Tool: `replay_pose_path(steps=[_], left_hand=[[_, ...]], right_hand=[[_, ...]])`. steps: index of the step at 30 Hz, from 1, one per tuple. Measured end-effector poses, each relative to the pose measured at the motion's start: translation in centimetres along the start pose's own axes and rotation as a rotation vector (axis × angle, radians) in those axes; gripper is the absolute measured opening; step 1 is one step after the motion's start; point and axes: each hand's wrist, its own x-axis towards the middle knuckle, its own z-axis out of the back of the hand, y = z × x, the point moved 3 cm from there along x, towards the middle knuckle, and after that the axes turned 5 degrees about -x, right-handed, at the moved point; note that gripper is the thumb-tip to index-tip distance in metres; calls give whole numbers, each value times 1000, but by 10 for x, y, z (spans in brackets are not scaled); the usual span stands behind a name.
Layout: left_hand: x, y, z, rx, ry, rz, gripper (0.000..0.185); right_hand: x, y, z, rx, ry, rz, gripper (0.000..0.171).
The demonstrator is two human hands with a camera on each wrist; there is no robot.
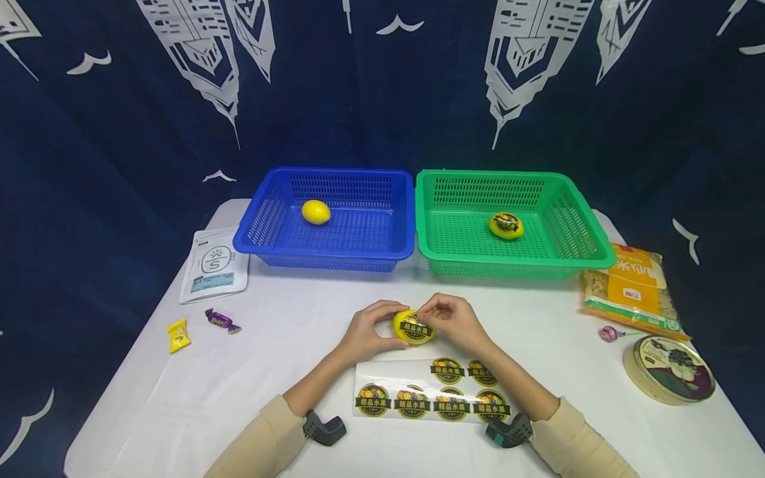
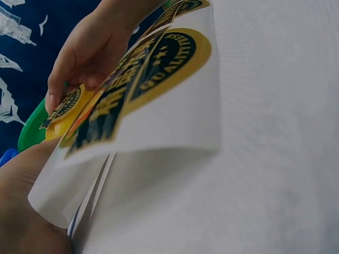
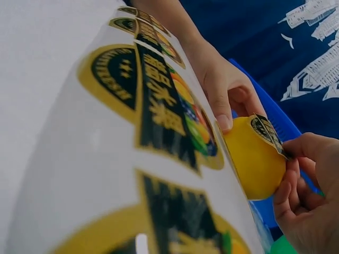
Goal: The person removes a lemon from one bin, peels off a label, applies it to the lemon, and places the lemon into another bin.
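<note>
While my left grip (image 1: 362,334) curls round one side of the yellow lemon (image 3: 249,164), fingers on the far side and thumb on the near one, my right grip (image 1: 455,322) pinches the edge of the black-and-gold label (image 1: 415,328); so both are narrow, both are busy, and the fruit sits between them, just beyond the label sheet (image 1: 391,373) and in front of the blue basket (image 1: 317,257) and green basket (image 1: 508,265); whether it touches the white surface (image 1: 299,332) underneath, I cannot tell. Now for the feel of it: light, I'd judge, an easy load for one palm; firm too, so a steady squeeze should do no harm; but that skin looks smooth and glossy, and a round thing like this could well roll if held by the tip alone; better to take it across the widest part, leaving the upper face free. And the label, that's the fussy one; thin, limp, probably tacky underneath, liable to crease or fold onto itself; the right-wrist view shows its edge standing off the peel, thumb and finger on it; that's the place to hold, by the very rim, tension light and even.
</note>
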Motion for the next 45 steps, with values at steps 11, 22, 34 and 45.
replay_pose_path(steps=[11,22,34,45], left_hand=[[5,-38,7,-7,1,1,60],[5,-38,7,-21,4,-9,58],[5,-40,8,-30,9,-21,56],[3,-41,9,-28,-4,-14,58]], right_hand=[[2,-23,-1,-214,-161,74,9],[-19,-28,-9,-302,-286,400,35],[-20,-21,-14,-309,-273,443,38],[-24,0,-15,-231,-193,434,39]])
